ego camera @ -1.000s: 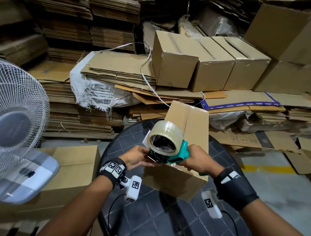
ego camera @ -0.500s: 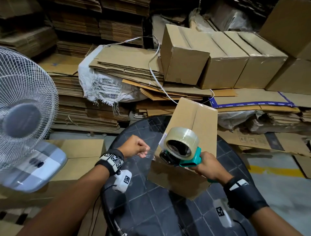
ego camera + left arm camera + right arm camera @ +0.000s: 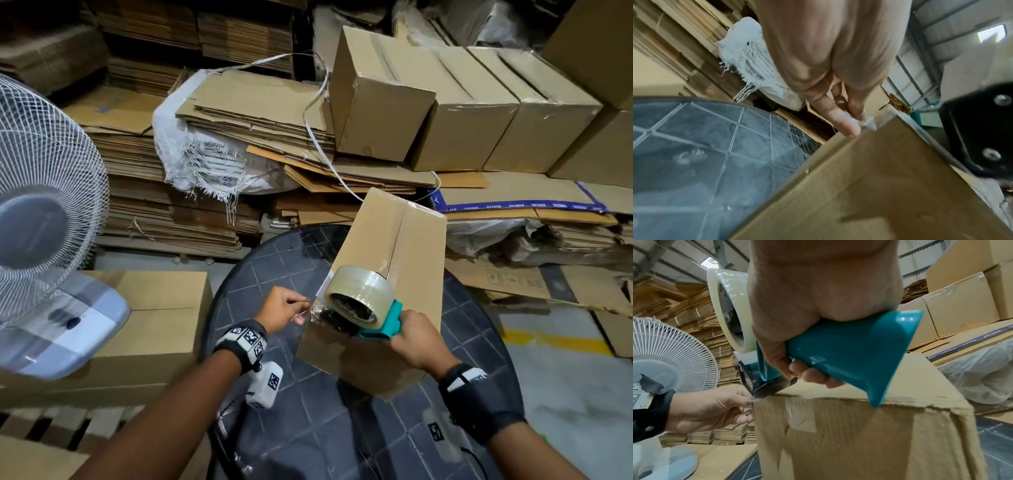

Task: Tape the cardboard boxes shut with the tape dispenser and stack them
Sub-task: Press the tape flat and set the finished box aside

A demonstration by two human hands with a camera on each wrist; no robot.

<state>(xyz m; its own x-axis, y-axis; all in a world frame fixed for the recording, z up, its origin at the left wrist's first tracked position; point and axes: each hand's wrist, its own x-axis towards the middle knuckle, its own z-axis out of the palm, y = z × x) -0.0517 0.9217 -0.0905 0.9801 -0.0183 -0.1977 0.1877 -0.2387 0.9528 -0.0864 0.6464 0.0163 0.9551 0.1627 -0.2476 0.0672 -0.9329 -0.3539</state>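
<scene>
Cardboard box (image 3: 387, 274) stands on the round black table (image 3: 274, 260), top seam facing up. Right hand (image 3: 419, 341) wraps the teal handle of the tape dispenser (image 3: 363, 305), whose nose sits at the box's near top edge. Left hand (image 3: 281, 310) pinches the free tape end (image 3: 754, 400) just off that edge. Box looks light and stiff but crushable; judged best held by edges or corners. Clear tape is thin, sticky, prone to folding

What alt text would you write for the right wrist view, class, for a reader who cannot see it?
A right hand grips a teal tape dispenser on the top edge of a cardboard box, while the left hand pinches the clear tape end. A white fan stands behind.
</scene>
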